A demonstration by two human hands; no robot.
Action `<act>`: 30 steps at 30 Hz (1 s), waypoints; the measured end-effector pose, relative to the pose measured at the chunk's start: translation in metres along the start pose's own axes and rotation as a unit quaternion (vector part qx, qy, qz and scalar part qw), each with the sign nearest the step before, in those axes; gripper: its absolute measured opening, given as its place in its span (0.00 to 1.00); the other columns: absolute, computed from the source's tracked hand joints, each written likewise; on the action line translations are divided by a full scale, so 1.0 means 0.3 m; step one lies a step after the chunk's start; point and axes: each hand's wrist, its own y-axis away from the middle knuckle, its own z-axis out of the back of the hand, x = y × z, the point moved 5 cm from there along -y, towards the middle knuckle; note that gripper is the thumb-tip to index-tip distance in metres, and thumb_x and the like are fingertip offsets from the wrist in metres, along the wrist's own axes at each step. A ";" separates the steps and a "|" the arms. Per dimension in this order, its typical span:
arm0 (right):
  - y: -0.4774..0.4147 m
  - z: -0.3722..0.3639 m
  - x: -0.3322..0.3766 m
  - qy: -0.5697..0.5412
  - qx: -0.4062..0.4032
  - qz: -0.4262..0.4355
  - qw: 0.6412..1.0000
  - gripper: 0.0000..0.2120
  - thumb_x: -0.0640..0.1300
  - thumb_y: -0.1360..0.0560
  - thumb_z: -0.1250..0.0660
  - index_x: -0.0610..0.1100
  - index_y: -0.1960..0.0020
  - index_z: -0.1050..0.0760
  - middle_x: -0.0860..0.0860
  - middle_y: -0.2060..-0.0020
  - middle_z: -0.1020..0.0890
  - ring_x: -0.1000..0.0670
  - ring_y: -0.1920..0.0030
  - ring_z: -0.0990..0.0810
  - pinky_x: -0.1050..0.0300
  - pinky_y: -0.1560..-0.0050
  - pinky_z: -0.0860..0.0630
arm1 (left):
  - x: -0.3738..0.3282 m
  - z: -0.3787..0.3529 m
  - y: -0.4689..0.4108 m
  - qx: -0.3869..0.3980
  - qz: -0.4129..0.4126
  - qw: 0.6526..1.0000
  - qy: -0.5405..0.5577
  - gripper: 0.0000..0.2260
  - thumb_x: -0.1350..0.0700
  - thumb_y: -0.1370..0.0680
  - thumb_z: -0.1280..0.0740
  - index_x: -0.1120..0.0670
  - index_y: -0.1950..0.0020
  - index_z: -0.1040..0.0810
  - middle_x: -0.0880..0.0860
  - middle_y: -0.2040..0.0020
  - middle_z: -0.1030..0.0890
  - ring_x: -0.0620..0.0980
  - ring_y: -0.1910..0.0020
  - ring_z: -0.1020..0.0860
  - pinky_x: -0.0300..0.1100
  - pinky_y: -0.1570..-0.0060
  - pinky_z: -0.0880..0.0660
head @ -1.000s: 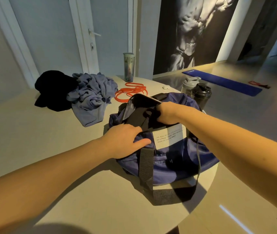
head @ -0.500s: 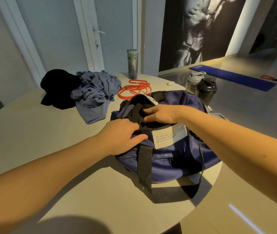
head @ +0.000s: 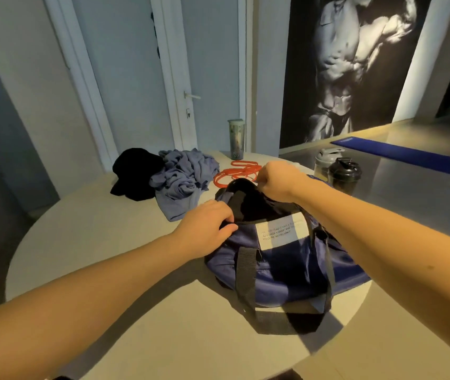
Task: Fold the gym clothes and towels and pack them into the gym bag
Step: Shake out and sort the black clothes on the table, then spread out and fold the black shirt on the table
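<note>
A navy gym bag [head: 286, 267] with black straps and a white label sits on the round beige table [head: 103, 242]. Its top is open and dark fabric shows inside. My left hand [head: 204, 229] grips the bag's near-left rim. My right hand [head: 278, 182] is fisted at the bag's far end, pinching something small there, likely the zipper pull. A crumpled grey-blue garment [head: 182, 182] and a black garment [head: 136, 174] lie unfolded at the table's far left.
An orange band [head: 236, 172] lies beyond the bag. A tall tumbler [head: 236, 138] stands at the table's far edge. Two shaker bottles [head: 338, 171] stand right of the bag. A blue mat [head: 410, 157] lies on the floor. Doors are behind.
My right hand has moved from the bag's opening to its far end and closed into a fist. The left hand stays on the near rim. The camera has tilted up.
</note>
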 end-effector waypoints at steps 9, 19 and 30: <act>0.113 0.056 0.269 -0.107 0.018 0.083 0.991 0.09 0.45 0.22 0.33 0.43 0.48 0.15 0.51 0.57 0.14 0.50 0.55 0.17 0.49 0.45 0.19 | 0.078 0.198 0.136 -0.001 0.070 0.997 -0.031 0.08 0.50 0.19 0.37 0.52 0.49 0.20 0.50 0.50 0.19 0.53 0.51 0.23 0.53 0.51 0.23; -0.212 -0.107 0.724 -0.031 0.039 0.088 0.995 0.11 0.37 0.27 0.37 0.37 0.50 0.18 0.38 0.56 0.16 0.37 0.57 0.17 0.40 0.54 0.18 | 0.671 0.289 0.247 -0.008 0.191 0.981 -0.012 0.09 0.56 0.20 0.39 0.55 0.61 0.27 0.55 0.63 0.24 0.57 0.61 0.24 0.47 0.66 0.34; -0.829 -0.419 0.937 -0.062 -0.047 0.010 0.997 0.18 0.39 0.22 0.38 0.44 0.34 0.25 0.43 0.40 0.21 0.40 0.40 0.22 0.49 0.42 0.26 | 1.351 0.176 0.041 -0.056 0.306 0.947 0.079 0.10 0.56 0.20 0.37 0.58 0.59 0.23 0.57 0.60 0.21 0.58 0.59 0.21 0.45 0.64 0.30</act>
